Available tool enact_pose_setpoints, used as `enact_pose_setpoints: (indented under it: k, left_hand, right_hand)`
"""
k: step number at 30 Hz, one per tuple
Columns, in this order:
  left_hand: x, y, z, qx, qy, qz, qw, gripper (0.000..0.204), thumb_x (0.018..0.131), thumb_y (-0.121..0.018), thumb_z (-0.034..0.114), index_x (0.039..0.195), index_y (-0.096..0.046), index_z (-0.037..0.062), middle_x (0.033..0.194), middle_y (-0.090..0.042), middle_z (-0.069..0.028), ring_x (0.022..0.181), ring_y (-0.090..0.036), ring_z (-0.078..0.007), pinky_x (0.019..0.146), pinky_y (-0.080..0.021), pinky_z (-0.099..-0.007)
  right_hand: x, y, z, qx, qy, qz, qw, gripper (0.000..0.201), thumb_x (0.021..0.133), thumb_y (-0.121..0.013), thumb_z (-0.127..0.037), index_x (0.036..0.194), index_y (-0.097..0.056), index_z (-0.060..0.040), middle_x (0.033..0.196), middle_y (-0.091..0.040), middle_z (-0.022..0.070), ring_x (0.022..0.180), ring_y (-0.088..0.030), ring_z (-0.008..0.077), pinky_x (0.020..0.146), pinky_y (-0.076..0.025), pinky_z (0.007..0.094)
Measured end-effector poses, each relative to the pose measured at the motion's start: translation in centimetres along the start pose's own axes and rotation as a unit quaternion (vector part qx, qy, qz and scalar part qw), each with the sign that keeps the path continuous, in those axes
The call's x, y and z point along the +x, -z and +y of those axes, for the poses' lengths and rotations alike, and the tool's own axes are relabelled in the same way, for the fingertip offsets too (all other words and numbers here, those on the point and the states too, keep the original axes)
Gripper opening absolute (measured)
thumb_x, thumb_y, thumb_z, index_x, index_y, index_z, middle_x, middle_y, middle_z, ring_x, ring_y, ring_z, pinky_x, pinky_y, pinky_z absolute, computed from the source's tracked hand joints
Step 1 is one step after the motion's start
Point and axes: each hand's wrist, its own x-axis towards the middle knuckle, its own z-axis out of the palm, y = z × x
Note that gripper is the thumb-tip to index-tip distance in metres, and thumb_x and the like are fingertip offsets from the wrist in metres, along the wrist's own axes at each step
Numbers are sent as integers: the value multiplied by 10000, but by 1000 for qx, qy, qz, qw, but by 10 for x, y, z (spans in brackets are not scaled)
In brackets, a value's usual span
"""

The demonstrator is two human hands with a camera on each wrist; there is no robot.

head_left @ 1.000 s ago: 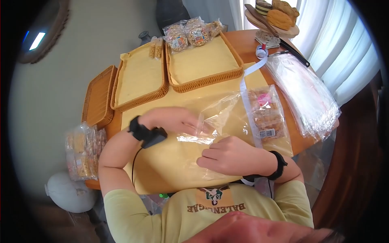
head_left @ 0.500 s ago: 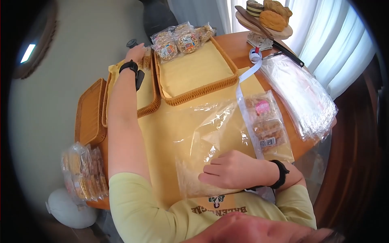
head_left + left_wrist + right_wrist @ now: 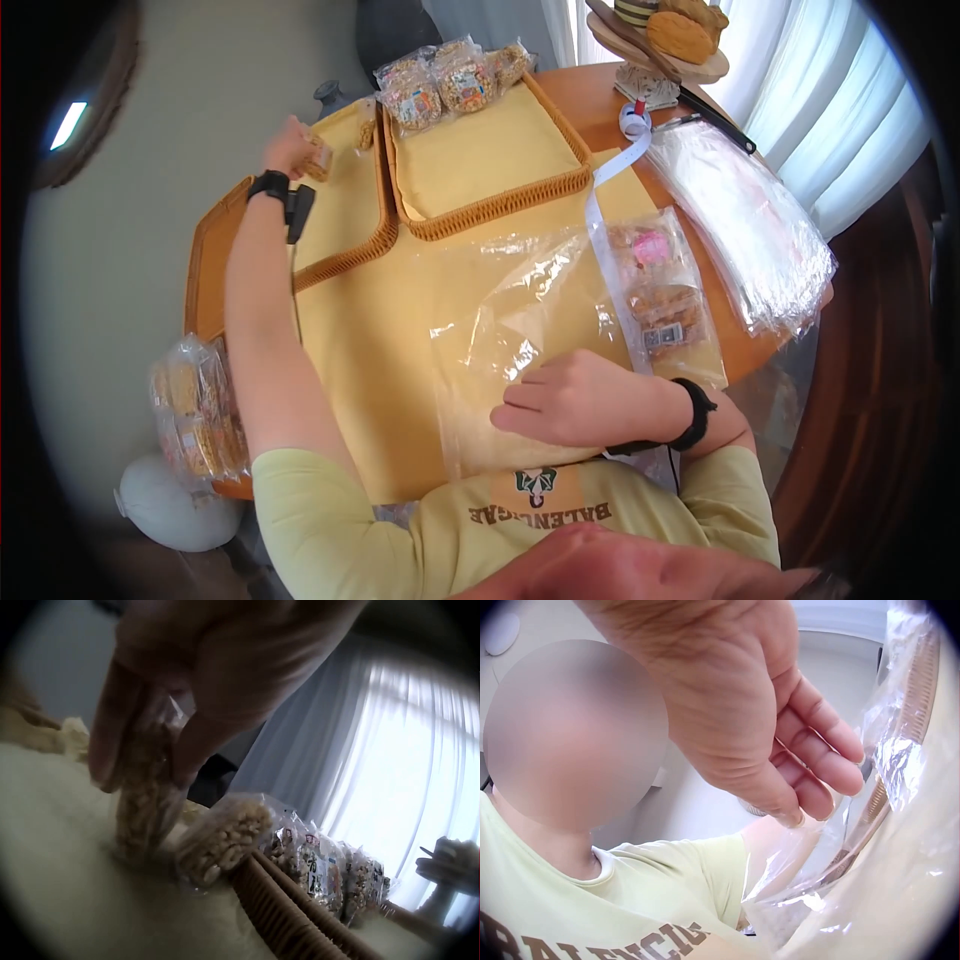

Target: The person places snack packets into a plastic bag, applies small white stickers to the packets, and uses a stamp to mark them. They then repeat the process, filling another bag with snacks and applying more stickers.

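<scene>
My left hand pinches a clear-wrapped nut bar between thumb and fingers, over the paper-lined wicker basket at the left. Beside it, a second wrapped nut bar leans by the basket's rim in the left wrist view. Above a large clear plastic bag on the yellow sheet, my right hand hovers low with fingers loosely curled. In the right wrist view, those fingers are close to the bag's crinkled film, with nothing gripped between them and the thumb.
A second basket holds bagged nut snacks at its far end. A white ribbon crosses beside a packet of brown snacks. Clear bags are stacked at the right; more packed snacks stand at the left edge.
My left hand left the plastic bag, reached to the far end of the left basket, and has come back leftward with a nut bar. My right hand stays by the bag.
</scene>
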Motion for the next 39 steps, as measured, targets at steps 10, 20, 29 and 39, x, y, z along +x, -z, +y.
enact_pose_setpoints:
  k: [10,20,29,39]
  left_hand:
    - [-240,89,72,-143,-85,-391,905,332,800,-575,132,1091,-419,101,683,-532,-26,382,-450,-61,335,-345,-183]
    - [-310,-24,82,-419,-2,-511,751,371,817,-566,70,1136,-376,79,915,-576,-79,532,-564,-105,407,-471,-200]
    - [-305,-69,123,-478,-98,-571,660,421,847,-569,119,1221,-374,129,894,-513,11,734,-494,-53,616,-449,-189]
    - [-319,-90,144,-482,-106,-660,566,501,864,-554,194,1308,-335,118,1065,-518,-34,959,-527,-117,756,-486,-252]
  right_hand:
    - [2,-2,-3,-8,17,4,1000,126,659,-542,-89,769,-492,-53,614,-430,38,521,-506,175,443,-413,280]
    - [11,-4,-21,-112,56,54,991,136,657,-548,-99,779,-528,-40,667,-532,47,582,-581,186,444,-442,297]
    - [-9,-17,-72,-191,-87,16,977,275,663,-572,-159,912,-558,-44,822,-530,84,858,-525,221,637,-480,309]
    - [-65,-22,-67,-237,-104,76,963,402,672,-601,-215,1042,-562,-61,1143,-490,119,1128,-426,291,985,-303,471]
